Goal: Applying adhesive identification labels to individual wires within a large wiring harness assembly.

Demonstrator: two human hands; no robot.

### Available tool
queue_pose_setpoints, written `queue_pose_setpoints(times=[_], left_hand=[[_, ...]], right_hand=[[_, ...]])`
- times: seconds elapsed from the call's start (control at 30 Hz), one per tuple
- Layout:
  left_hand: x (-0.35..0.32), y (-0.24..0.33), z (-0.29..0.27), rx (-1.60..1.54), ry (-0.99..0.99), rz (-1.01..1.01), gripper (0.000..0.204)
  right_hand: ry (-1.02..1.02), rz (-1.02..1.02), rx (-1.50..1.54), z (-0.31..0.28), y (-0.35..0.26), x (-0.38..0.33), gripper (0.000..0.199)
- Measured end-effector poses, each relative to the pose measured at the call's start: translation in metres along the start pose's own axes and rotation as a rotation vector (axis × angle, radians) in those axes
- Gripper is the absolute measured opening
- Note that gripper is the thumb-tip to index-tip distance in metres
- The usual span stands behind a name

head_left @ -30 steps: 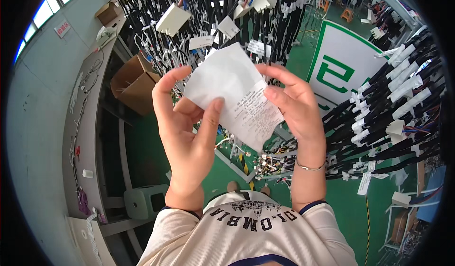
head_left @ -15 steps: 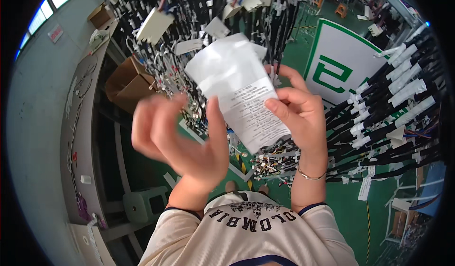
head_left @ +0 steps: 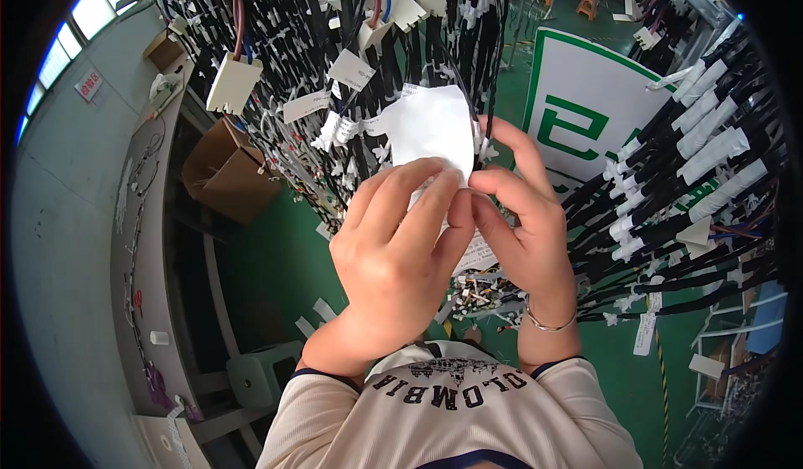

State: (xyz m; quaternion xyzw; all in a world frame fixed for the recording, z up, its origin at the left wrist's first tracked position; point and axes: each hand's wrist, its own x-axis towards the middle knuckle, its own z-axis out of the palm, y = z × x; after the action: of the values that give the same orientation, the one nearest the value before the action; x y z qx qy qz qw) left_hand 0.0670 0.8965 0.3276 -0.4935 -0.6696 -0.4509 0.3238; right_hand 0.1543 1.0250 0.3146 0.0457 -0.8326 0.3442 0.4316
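A white paper sheet (head_left: 431, 130) with small print low down is held between my hands, in front of hanging black wire harnesses (head_left: 322, 43). My left hand (head_left: 389, 247) covers its middle, fingers bent and thumb pressed close to the fingertips on the paper. My right hand (head_left: 531, 226) grips the sheet's right edge with thumb and fingers; its index finger reaches up beside the black wires. Much of the printed part is hidden behind my hands. Near the sheet hang small white tags (head_left: 351, 69) and a cream connector (head_left: 232, 83) on brown and blue wires.
More harnesses with white wrapped sections (head_left: 711, 151) stretch along the right, before a white sign with a green border (head_left: 585, 105). On the left are a long bench (head_left: 159, 252), a cardboard box (head_left: 226, 168) and a pale stool (head_left: 255, 377).
My left hand, previously raised apart with fingers spread and blurred, has moved right onto the sheet and closed there. The sheet now stands more upright, its lower print mostly covered.
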Motion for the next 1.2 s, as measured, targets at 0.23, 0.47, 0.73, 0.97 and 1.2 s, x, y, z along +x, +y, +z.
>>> queue_pose_setpoints(times=[0.23,0.47,0.73,0.97,1.2], left_hand=[[-0.003,-0.005,0.004,-0.049,0.028,-0.039,0.026],[-0.003,-0.009,0.005,-0.126,0.01,-0.033,0.024],[-0.007,-0.015,0.005,-0.271,-0.014,-0.107,0.022],[-0.024,-0.017,-0.014,-0.441,0.378,-0.179,0.02],[-0.029,0.001,-0.033,-1.406,0.329,-0.592,0.014]], right_hand=[[0.014,-0.006,0.01,0.006,0.003,0.0,0.022],[0.028,-0.004,0.006,0.008,0.004,0.0,0.02],[0.036,0.102,0.108,0.01,0.008,-0.005,0.014],[0.1,0.296,0.26,0.006,0.014,-0.011,0.014],[0.29,0.393,1.026,0.009,0.047,-0.06,0.014]])
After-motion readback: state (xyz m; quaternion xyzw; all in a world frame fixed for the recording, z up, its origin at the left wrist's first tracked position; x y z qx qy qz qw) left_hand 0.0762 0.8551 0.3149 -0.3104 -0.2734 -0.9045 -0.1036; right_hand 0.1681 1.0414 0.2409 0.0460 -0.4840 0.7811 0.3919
